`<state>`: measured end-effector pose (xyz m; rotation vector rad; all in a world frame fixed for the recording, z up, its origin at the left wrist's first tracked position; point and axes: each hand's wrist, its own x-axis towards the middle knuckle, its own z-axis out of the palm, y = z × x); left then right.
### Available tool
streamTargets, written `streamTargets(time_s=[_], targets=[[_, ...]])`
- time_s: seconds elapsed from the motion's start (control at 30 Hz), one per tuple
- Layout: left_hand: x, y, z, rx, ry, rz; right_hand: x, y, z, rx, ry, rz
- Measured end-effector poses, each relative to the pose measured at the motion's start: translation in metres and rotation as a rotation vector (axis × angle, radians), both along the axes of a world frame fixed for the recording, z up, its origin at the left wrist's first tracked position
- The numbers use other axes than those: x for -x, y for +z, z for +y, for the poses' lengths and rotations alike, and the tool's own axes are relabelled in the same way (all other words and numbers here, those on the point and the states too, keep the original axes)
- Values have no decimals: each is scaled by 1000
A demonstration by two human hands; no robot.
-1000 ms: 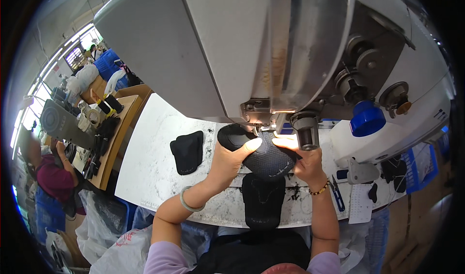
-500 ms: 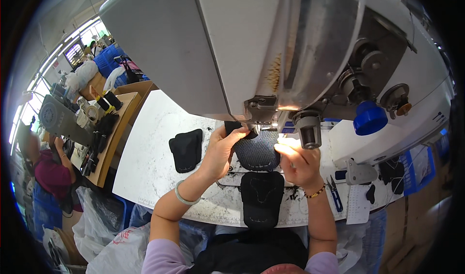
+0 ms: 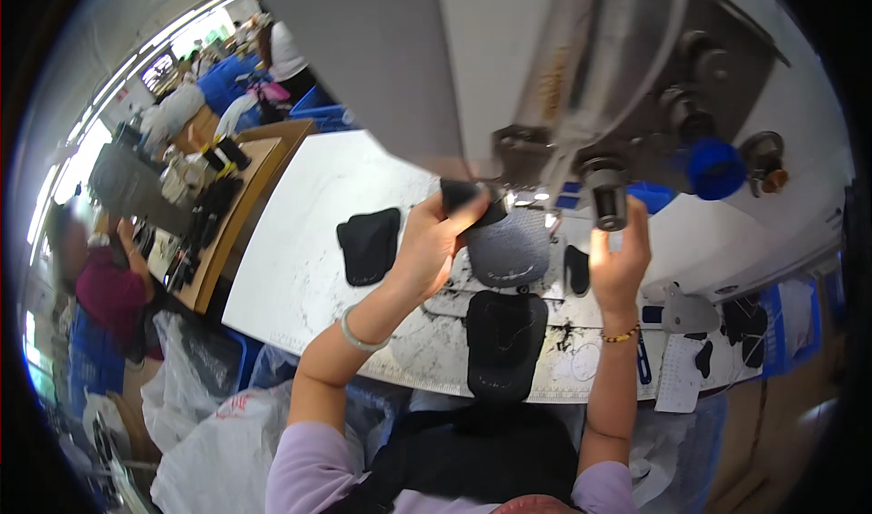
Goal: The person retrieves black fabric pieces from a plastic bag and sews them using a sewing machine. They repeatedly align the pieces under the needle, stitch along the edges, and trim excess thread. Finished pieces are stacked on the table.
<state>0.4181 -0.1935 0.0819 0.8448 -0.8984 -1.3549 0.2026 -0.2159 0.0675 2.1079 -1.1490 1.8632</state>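
Note:
A grey mesh pad point(image 3: 510, 251) with a rounded edge lies under the head of the white sewing machine point(image 3: 400, 69). At the pad's upper left, my left hand point(image 3: 429, 249) is closed, thumb and fingers pinching a black fabric piece point(image 3: 461, 196). Whether that piece is joined to the pad, I cannot tell. My right hand point(image 3: 621, 264) is raised beside a metal knob, thumb and forefinger apart, with some fingertips hidden behind machine parts. A small black oval piece point(image 3: 577, 271) lies left of it. Nearer me rests a black pad point(image 3: 506, 346) with pale stitching.
Stacked black pads point(image 3: 369, 246) lie on the white table point(image 3: 272, 269) at left. Blue-handled snips point(image 3: 643, 360) and a white notebook point(image 3: 678, 373) sit at right. Plastic bags point(image 3: 218, 459) hang below the front edge. Another person point(image 3: 113, 278) sits far left.
My right hand has left the mesh pad's edge and moved right and up. My left hand keeps its pinch. The view has shifted, and the small oval piece now shows.

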Motion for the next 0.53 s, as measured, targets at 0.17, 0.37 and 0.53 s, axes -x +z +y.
streamTargets(time_s=[0.17, 0.37, 0.53], targets=[[-73, -13, 2, 12, 243, -38, 28, -14, 4, -531, 6, 125], [-185, -75, 5, -279, 351, -891, 58, -63, -3, -731, 60, 300], [-156, -86, 14, -278, 679, -1905, 56, -65, -3, -875, 74, 332]])
